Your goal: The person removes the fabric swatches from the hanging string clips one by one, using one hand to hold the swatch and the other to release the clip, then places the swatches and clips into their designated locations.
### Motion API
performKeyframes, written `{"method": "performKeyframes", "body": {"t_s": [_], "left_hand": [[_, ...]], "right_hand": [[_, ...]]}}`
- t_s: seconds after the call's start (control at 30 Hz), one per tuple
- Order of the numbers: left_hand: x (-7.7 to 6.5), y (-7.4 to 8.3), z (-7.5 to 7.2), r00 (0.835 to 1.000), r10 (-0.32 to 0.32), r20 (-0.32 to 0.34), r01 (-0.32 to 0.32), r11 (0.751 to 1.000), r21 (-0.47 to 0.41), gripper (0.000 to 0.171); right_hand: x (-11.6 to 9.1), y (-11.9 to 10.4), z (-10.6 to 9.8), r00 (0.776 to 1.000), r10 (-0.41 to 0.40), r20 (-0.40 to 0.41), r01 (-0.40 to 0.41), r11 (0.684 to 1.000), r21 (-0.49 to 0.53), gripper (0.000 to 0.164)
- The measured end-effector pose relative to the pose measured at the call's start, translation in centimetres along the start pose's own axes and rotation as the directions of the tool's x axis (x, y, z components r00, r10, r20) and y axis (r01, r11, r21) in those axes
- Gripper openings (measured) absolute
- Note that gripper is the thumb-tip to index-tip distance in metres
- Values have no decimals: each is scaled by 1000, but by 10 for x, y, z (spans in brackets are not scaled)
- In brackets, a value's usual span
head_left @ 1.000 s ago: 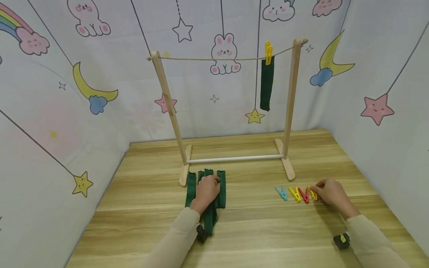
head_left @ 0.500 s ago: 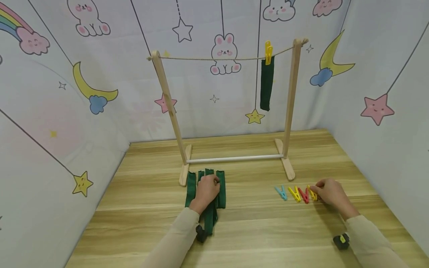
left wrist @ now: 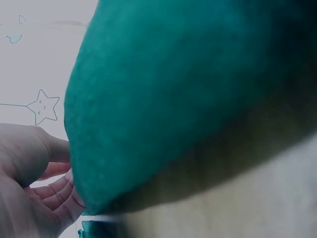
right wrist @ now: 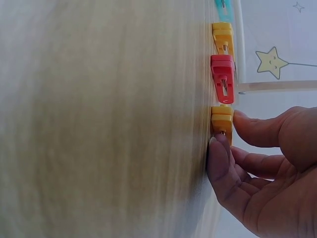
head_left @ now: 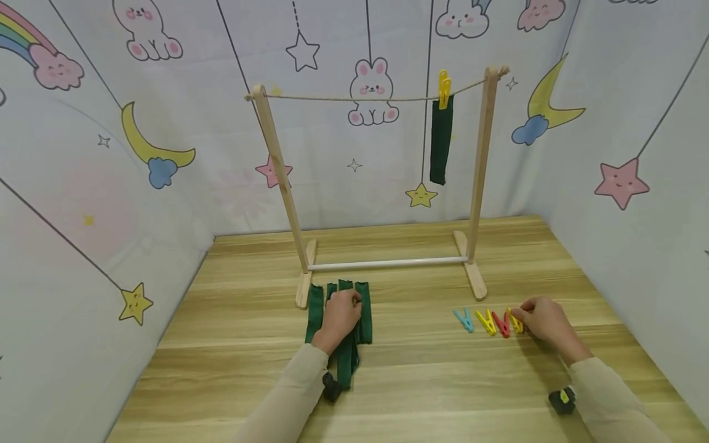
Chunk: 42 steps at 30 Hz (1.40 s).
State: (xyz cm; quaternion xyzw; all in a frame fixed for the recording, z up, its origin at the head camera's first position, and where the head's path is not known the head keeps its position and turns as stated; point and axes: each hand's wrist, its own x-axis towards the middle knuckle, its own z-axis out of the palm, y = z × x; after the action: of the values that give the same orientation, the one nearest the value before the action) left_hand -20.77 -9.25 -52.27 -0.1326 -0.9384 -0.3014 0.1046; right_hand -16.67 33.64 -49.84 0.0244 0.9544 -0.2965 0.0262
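In the head view my left hand is over several dark green cloth strips laid side by side at the rack's left foot. Its curled fingers grip a strip that runs back under the wrist; in the left wrist view this green cloth fills much of the picture, its edge at the fingertips. On the right, my right hand pinches a yellow clothespin between thumb and finger, at the end of a row. Beside it lie a red clothespin, another yellow clothespin and a blue clothespin.
Behind the hands stands a wooden rack with a rope across its top and a white bar below. From the rope hangs a green strip under a yellow clothespin. Printed curtains surround the wooden table.
The view has shifted slightly. Both hands stay almost where they were, left on the cloth strips and right at the yellow clothespin.
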Motion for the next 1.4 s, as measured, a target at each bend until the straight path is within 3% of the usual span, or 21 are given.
{"method": "performKeyframes", "body": {"t_s": [0.43, 0.73, 0.87, 1.23, 1.4], "left_hand": [[0, -1, 0, 1000, -23, 9, 23, 1000, -12, 8], [-2, -1, -5, 999, -44, 16, 44, 999, -25, 8], [-1, -1, -8, 999, -46, -9, 46, 999, -28, 10], [11, 5, -22, 998, -10, -58, 10, 1000, -3, 11], [21, 10, -29, 995, -1, -99, 1, 1000, 0, 12]], "right_hand": [[1, -1, -1, 1000, 18, 13, -18, 1000, -11, 39], [-3, -2, -4, 998, 59, 35, -61, 997, 38, 51], [-6, -5, -11, 997, 71, 39, -74, 995, 74, 53], [2, -25, -34, 1000, -17, 9, 16, 997, 77, 70], [5, -40, -46, 998, -51, -28, 54, 993, 101, 65]]}}
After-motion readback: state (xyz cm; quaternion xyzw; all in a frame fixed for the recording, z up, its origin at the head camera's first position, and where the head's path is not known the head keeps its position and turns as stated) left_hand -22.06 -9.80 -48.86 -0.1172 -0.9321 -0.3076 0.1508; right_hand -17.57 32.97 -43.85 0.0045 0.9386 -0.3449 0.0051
